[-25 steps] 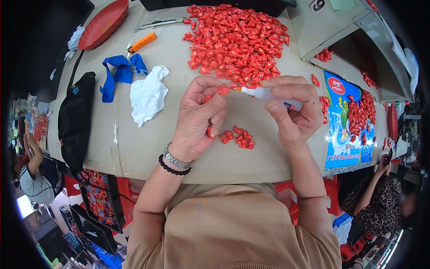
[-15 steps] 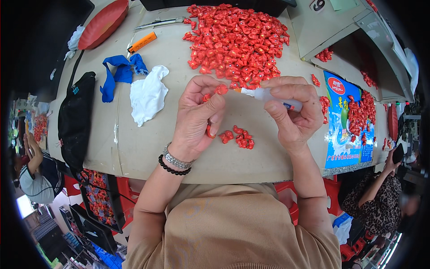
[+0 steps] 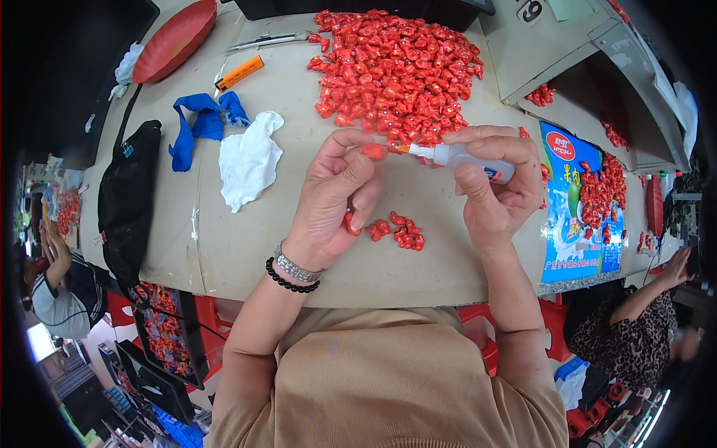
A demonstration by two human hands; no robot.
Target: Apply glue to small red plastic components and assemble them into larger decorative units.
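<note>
Between the thumb and fingertips of my left hand (image 3: 336, 190) is a small shiny red piece (image 3: 373, 151). Another red piece (image 3: 352, 223) shows tucked against the lower fingers of that hand. My right hand (image 3: 502, 179) grips a clear squeeze bottle (image 3: 482, 162) lying on its side, its white cap and thin orange-tipped nozzle pointing left. That nozzle tip is close to the held piece; whether they touch I cannot tell. Below, a few loose red pieces (image 3: 399, 231) lie on the table. Beyond both hands spreads a large heap of red pieces (image 3: 396, 71).
To the left lie a white cloth (image 3: 250, 160), a blue cloth (image 3: 198, 127), an orange box cutter (image 3: 240, 73) and a black bag (image 3: 131, 201). A red tray (image 3: 175, 41) sits far left. Rightward are a metal cabinet (image 3: 553, 52) and a blue printed sheet (image 3: 567, 246) bearing red pieces.
The squeeze bottle and my right hand have shifted slightly right. The red piece in my left fingers is turned differently. At right, another person's hand has moved outward.
</note>
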